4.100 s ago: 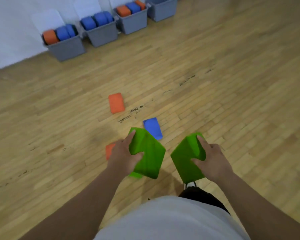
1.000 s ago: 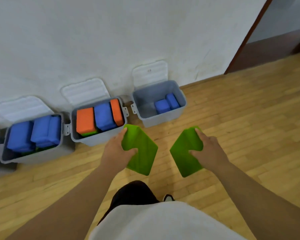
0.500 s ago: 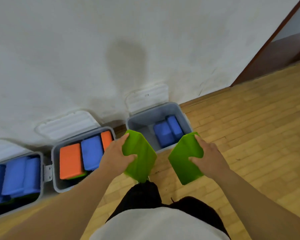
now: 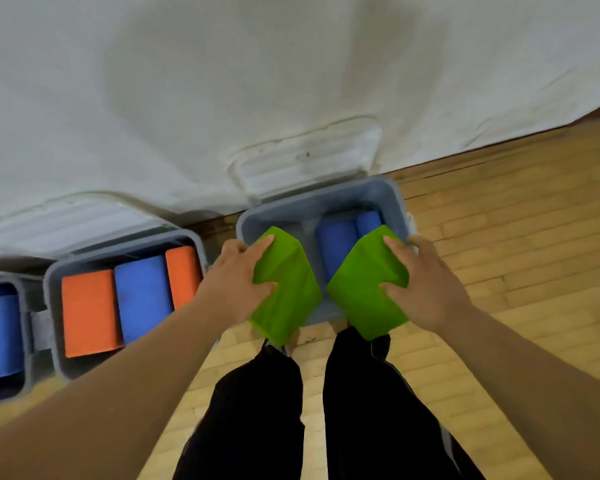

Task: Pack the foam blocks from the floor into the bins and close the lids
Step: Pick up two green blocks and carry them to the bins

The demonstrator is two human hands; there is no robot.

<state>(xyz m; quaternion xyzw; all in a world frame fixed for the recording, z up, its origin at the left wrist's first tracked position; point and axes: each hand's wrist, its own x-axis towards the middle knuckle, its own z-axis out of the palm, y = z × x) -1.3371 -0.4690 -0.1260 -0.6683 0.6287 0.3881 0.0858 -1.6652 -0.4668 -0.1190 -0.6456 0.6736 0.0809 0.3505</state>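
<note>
At the far left edge a grey plastic bin [image 4: 27,341] is cut off by the frame, and rounded blue foam blocks [image 4: 0,334] are seen inside it. Beside it a second grey bin [image 4: 52,306], rectangular with rounded corners, is packed side by side with a wide orange block [image 4: 89,313], a blue block [image 4: 142,299] and a narrow orange block [image 4: 184,275]. Its ribbed white lid [image 4: 66,226] is leaned against the wall [image 4: 291,64]. A smooth green foam slab [image 4: 288,296] is gripped by the left hand [image 4: 236,282], with the thumb on its face and a finger along its far edge. It is held tilted over the near rim of the third bin [image 4: 326,206], in which two blue slabs [image 4: 338,247] are laid at the right side. A second green slab [image 4: 361,292] is gripped in the same way by the right hand [image 4: 426,289], over the near right corner of that bin. The bin's ribbed cover [image 4: 305,164] is stood open against the matt white wall. A floor of narrow wooden strips [image 4: 516,237] is seen to the right.
</note>
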